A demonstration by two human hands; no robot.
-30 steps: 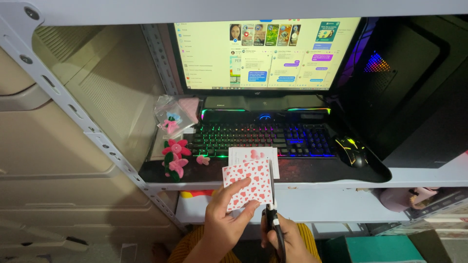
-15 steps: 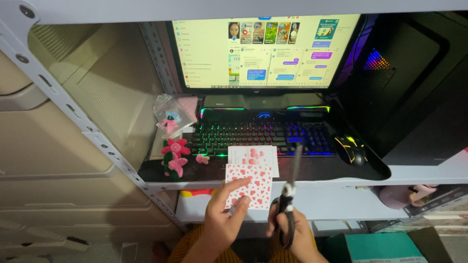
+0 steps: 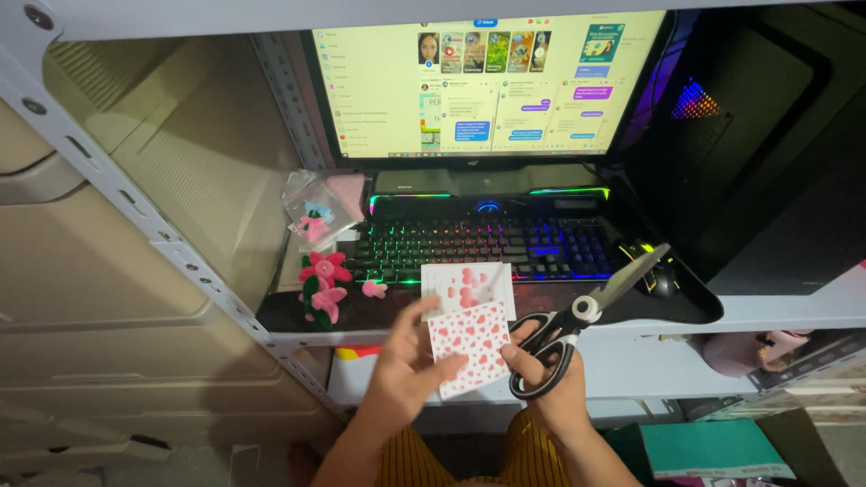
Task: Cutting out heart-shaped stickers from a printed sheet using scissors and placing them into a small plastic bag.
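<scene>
The heart-print paper [image 3: 471,347], a small white sheet scattered with red and pink hearts, is held up in front of the counter [image 3: 776,311] edge, just below a second sheet [image 3: 469,287] with bigger pink blobs lying on the desk mat before the backlit keyboard [image 3: 483,248]. It looks thin and light, a bit floppy, easy to crease or tear, so pinching it at an edge as it is now seems the sensible hold. It is close to square, tilted slightly, its upper edge leaning towards the monitor [image 3: 487,81].

The left hand [image 3: 401,374] has it between thumb and fingers along the left side, the grip closed lightly on the sheet. The right hand [image 3: 550,383] touches the sheet's right edge while its fingers sit through the black loops of the scissors [image 3: 582,316], closed round the handles. The grey blades lie nearly together, their long axis slanting up and right towards the mouse [image 3: 658,271]. Pink crocheted flowers [image 3: 323,287] rest left of the keyboard.
</scene>
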